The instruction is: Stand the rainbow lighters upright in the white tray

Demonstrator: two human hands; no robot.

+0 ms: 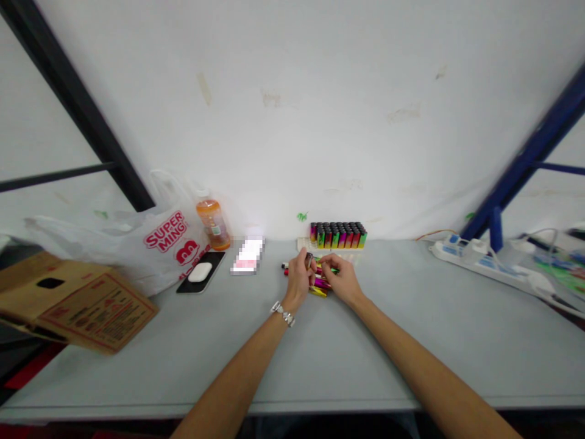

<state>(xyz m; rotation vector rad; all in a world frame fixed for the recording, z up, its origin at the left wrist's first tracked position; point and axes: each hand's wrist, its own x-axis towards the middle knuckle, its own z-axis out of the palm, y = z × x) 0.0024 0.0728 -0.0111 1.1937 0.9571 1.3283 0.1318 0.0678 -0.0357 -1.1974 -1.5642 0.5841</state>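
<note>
Wrapped round a dark-topped lighter [309, 258], my left hand [299, 279] is closed near the middle of the table. My right hand [341, 277] is just to its right, fingers bent and pressed together; what they hold, if anything, is too small to make out. Several loose colourful lighters [319, 292] lie beneath and between both hands, partly hidden by them. Behind the hands, a pale tray [303, 244] carries upright lighters [340, 236] in rows, with its left end showing bare slots.
At the left are a cardboard box [98, 308], a white plastic bag [137, 244], an orange bottle [213, 222] and a black phone [214, 263] with a white case [200, 272] on it. A blurred-out item [247, 255] lies beside them. A power strip [489, 265] is at right.
</note>
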